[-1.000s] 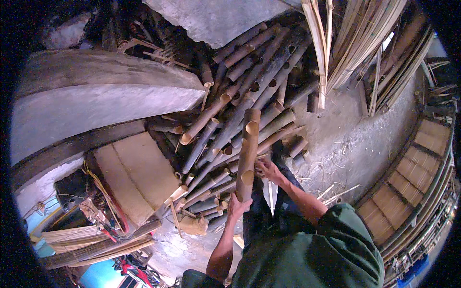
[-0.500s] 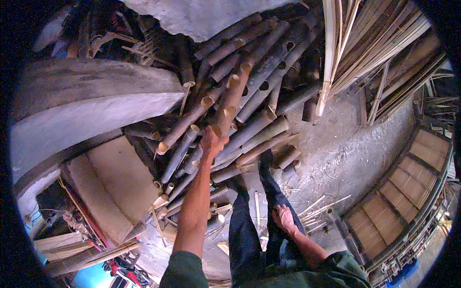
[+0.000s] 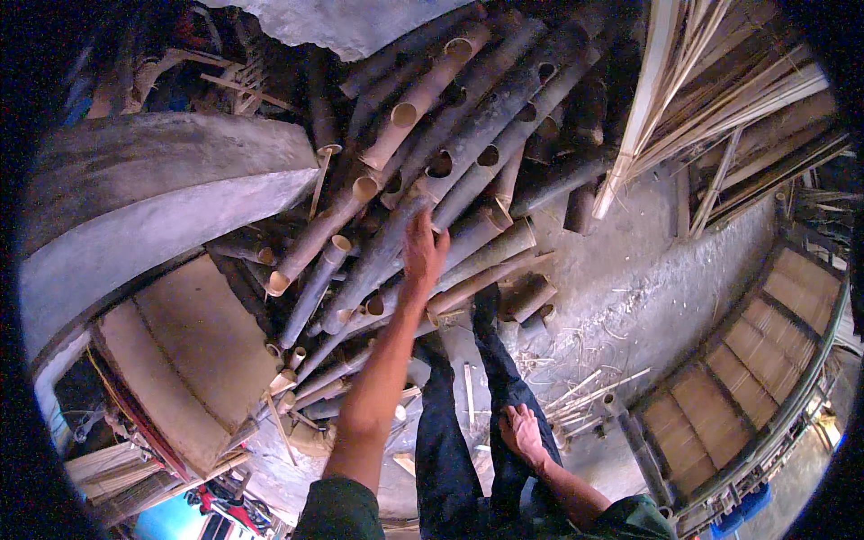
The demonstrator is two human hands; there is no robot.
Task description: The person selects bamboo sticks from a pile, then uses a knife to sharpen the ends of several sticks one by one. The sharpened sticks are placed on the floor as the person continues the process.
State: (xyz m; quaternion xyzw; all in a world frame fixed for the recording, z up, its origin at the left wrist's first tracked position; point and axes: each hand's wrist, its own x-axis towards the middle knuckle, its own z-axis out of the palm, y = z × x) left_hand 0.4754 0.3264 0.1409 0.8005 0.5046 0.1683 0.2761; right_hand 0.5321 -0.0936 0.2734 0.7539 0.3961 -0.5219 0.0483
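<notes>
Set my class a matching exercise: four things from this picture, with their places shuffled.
Things
1. left hand
2. right hand
3. bundle of long pale strips
4. brown board

Places
A. upper right of the picture
B. over the bamboo tubes
C. left side of the picture
D. on a dark trouser leg

Pairs: 1-B, 2-D, 3-A, 4-C

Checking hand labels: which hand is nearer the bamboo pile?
Left. Left hand is over the bamboo pile; right hand is on the right trouser leg, away from it.

Brown board (image 3: 189, 351) was seen just below grey ledge (image 3: 171, 198); pale strips (image 3: 729, 118) and panelled rack (image 3: 749, 371) were noted rightward of ledge.
</notes>
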